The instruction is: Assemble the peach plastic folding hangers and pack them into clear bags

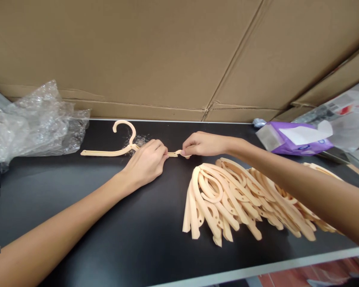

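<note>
A cream-coloured folding hanger [107, 152] lies spread out on the black tabletop, its hook pointing away from me. My left hand [148, 161] is closed around the hanger's right arm, hiding part of it. At the tip of that arm, my right hand [196, 144] pinches a small cream end piece between thumb and fingers. How this piece joins the arm cannot be made out. To the right, below my right forearm, a pile of folded cream hangers [227, 195] lies on the table.
Crumpled clear plastic wrap [42, 123] sits at the left. A purple tissue pack [299, 137] lies at the back right. Cardboard [137, 56] stands along the table's rear edge. Small whitish crumbs [141, 140] are scattered behind my left hand. A pale edge strip [251, 271] borders the table's front.
</note>
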Tool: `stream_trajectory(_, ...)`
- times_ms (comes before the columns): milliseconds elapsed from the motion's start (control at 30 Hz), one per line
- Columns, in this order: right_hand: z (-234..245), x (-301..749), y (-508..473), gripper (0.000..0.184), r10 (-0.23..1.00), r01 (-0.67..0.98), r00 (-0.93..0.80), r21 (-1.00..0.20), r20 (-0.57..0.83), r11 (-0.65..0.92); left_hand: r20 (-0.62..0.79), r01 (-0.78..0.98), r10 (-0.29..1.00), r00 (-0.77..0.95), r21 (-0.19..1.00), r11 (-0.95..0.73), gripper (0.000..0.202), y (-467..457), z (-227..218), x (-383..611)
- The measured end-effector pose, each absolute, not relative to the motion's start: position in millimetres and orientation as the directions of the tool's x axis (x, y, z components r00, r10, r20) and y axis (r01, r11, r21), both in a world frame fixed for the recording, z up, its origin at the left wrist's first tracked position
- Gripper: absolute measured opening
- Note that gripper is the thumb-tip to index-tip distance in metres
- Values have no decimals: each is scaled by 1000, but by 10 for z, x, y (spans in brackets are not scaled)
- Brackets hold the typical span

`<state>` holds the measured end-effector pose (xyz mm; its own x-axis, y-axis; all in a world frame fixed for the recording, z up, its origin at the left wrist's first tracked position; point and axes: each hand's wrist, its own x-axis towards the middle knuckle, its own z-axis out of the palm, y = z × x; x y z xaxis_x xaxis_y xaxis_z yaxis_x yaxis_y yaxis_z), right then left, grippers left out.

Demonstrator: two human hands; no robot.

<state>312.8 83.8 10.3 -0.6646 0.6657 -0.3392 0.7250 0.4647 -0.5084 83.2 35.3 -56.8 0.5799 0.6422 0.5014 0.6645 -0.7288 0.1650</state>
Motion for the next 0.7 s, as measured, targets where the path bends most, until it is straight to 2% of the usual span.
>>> stream_trajectory(200, 81, 3064, 863, 21, 658, 729, -667, -487, -350, 480, 504, 639, 637, 583, 199, -743, 17, 358, -570, 831)
stream_trajectory(533, 61, 3213, 851, 27, 671, 683, -675, -604, -307, 411, 515, 649, 637, 574, 188, -737, 16, 373, -570, 833)
stream_trajectory(700, 63, 3196, 825, 23, 662, 683, -678, -605, -318, 409, 516, 651, 629, 581, 169, -740, 18, 375, -565, 836)
